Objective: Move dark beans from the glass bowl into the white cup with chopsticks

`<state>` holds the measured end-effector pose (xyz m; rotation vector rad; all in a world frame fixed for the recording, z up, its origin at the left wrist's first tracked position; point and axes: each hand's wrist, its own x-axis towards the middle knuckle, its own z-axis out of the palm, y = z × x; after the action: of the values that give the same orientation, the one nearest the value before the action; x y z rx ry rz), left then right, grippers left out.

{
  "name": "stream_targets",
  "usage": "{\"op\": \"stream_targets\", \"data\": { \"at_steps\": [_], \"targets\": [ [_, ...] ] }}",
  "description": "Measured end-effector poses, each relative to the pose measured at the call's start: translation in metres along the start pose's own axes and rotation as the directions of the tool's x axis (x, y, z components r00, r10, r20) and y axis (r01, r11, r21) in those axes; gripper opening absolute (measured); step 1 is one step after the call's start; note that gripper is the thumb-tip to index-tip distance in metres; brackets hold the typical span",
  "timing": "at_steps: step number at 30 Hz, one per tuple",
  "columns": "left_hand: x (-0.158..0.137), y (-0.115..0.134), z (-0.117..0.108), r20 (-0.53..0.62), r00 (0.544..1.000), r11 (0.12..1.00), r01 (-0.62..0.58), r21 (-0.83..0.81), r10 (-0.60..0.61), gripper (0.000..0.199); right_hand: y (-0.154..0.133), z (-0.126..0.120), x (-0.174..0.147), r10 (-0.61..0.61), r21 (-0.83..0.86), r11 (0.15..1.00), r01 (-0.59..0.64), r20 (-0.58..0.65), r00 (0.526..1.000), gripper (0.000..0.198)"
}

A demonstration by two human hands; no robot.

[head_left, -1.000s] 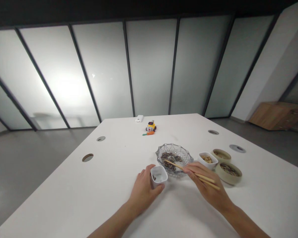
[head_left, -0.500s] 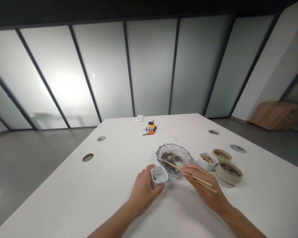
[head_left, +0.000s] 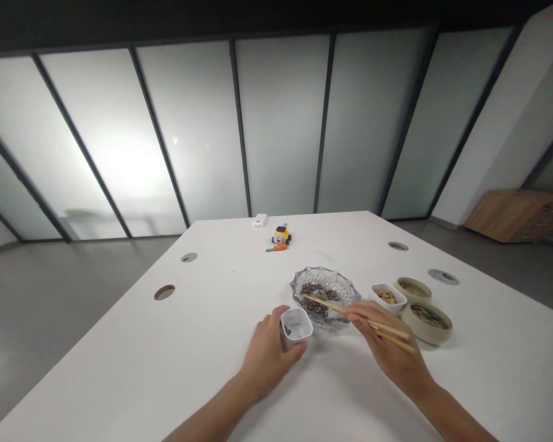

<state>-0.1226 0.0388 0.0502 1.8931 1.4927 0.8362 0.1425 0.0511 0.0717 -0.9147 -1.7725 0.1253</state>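
Observation:
My left hand (head_left: 273,347) is wrapped around a small white square cup (head_left: 297,325), which has a few dark bits inside. In my right hand (head_left: 391,350) is a pair of wooden chopsticks (head_left: 334,307), their tips inside a clear glass bowl (head_left: 350,287). Several dark, striped seeds or beans (head_left: 316,306) lie in that bowl, and the tips are among them. Whether the tips pinch one cannot be made out. The cup stands close to the bowl's near left side.
Right of the bowl are a white dish (head_left: 399,301) of light brown pieces and two beige round bowls (head_left: 424,331), (head_left: 412,288) with contents. Farther back lie an orange carrot-like toy (head_left: 280,248), a yellow toy vehicle (head_left: 282,234) and a white box-shaped device (head_left: 260,220). The white table (head_left: 203,325) has round holes.
My right hand has shifted slightly right and back toward me with the chopsticks, whose tips stay in the glass bowl. The left hand and cup hold their place.

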Motion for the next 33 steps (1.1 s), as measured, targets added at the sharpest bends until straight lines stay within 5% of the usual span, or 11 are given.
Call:
{"op": "stream_targets", "data": {
  "at_steps": [7, 16, 23, 33],
  "targets": [
    [0.0, 0.002, -0.001, 0.005, 1.0, 1.0, -0.002, -0.01, 0.002, 0.059, -0.006, 0.004, -0.003, 0.019, 0.002, 1.0, -0.019, 0.086, 0.996, 0.022],
    [-0.001, 0.0, -0.001, 0.007, 1.0, 1.0, 0.018, 0.001, -0.018, 0.063, 0.005, -0.013, 0.003, -0.023, -0.154, 0.988, 0.007, -0.102, 0.995, 0.024],
    [-0.001, 0.001, -0.002, 0.009, 1.0, 1.0, 0.024, 0.01, -0.024, 0.062, 0.003, -0.008, 0.004, 0.018, -0.077, 0.997, -0.012, 0.069, 0.997, 0.022],
    [0.0, -0.002, 0.0, 0.004, 1.0, 1.0, 0.012, 0.002, -0.012, 0.064, 0.003, -0.011, 0.005, -0.02, -0.127, 0.992, 0.02, 0.003, 1.0, 0.024]
  ]
}}
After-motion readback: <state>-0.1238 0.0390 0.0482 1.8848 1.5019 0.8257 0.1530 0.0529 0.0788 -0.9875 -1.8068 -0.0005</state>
